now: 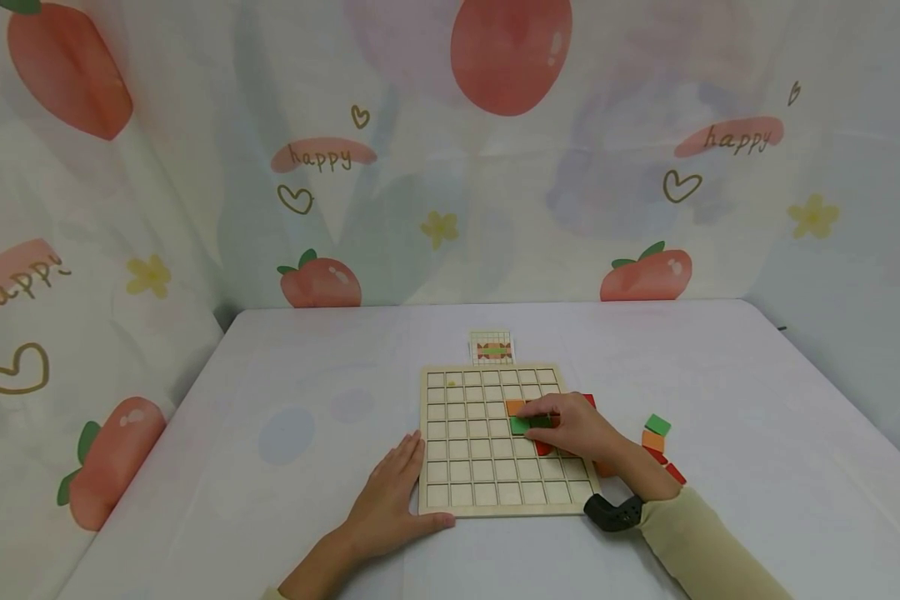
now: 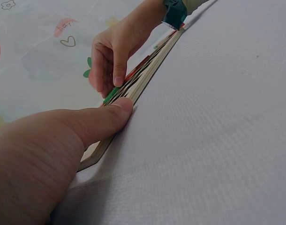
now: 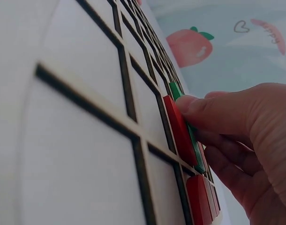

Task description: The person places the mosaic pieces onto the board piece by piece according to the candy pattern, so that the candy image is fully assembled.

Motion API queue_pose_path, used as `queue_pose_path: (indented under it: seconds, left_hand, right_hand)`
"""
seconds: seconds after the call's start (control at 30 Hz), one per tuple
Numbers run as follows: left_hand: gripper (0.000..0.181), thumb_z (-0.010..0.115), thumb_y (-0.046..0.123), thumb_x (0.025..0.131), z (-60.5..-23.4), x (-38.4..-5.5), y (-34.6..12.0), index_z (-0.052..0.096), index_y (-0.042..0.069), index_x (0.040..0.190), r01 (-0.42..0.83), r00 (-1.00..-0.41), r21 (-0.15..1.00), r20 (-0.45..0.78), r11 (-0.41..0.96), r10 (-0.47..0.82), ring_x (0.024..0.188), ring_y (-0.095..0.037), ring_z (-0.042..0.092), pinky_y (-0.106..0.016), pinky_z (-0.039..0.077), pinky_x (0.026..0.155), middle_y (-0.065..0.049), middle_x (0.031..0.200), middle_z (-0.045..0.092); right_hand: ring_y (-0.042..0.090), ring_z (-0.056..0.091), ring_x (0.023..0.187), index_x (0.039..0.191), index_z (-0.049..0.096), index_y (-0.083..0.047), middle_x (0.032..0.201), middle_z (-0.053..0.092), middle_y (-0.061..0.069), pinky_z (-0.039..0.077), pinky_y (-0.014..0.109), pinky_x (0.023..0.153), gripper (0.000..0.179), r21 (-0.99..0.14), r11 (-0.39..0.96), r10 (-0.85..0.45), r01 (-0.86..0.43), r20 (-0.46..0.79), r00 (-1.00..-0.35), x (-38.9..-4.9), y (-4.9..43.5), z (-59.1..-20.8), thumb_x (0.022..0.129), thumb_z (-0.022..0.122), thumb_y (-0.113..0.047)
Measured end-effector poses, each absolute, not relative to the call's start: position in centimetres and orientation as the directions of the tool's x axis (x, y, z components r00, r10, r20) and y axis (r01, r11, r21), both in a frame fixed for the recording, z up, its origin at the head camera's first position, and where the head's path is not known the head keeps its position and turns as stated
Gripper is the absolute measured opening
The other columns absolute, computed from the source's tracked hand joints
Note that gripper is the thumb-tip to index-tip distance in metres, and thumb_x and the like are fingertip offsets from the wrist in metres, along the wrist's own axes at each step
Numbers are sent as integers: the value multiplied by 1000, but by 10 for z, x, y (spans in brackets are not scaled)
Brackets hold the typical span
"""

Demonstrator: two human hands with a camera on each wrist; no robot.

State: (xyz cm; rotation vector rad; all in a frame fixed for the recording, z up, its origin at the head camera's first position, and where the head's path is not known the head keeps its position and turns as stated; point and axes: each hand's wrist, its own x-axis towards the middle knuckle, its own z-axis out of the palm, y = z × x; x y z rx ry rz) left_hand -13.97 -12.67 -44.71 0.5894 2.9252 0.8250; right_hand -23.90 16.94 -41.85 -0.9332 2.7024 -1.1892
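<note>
Left hand [image 1: 386, 504] lies with fingers straight along the left edge of the pale wooden square grid board [image 1: 459, 472], thumb over the near rim at the corner; grasps nothing, just braces. Good support: pressure there should stop the board sliding on the white-covered table [image 1: 285, 467]. Small printed card with a coloured grid pattern [image 1: 492, 350] lies just beyond the board's far edge; worth checking colour and cell against it.

Flat orange tile [image 1: 514, 407] sits in the grid, right of centre. Flat green square tile [image 1: 519, 426] is in the next row nearer the person, at the fingertips. Right hand [image 1: 572, 425] has thumb and bent forefinger at that tile's edges, apparently a light pinch. Full seating: can't tell.

To do this well, square the tile to the cell walls, press flat, then lift straight up so neighbours aren't nudged: a second green tile [image 1: 542, 422] and a red piece [image 1: 543, 448] lie close under the hand. Far right, off the board: loose green [image 1: 656, 424], orange [image 1: 652, 442] and red [image 1: 675, 473] pieces.
</note>
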Motion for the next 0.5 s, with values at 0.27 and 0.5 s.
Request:
queue_pose_path:
  seconds: [0.27,0.5]
  left_hand:
    - [108,52,74,73,-448,-141,-126,20,-1,145,352,-925,508,59,786,376,138,-24,10,-47,17,107,-11,152,14]
    - [108,52,73,73,-447,-141,-126,20,-1,145,349,-925,513,56,784,375,138,-24,10,-47,16,107,-11,151,14]
  right_hand:
    - [19,58,99,103,71,-10,103,66,0,49,28,76,25,-684,521,-545,-510,194,-816,-239,170,-419,78,74,-14]
    - [20,58,100,103,71,-11,104,66,0,50,29,77,25,-690,521,-541,-502,187,-820,-238,169,-419,78,74,-16]
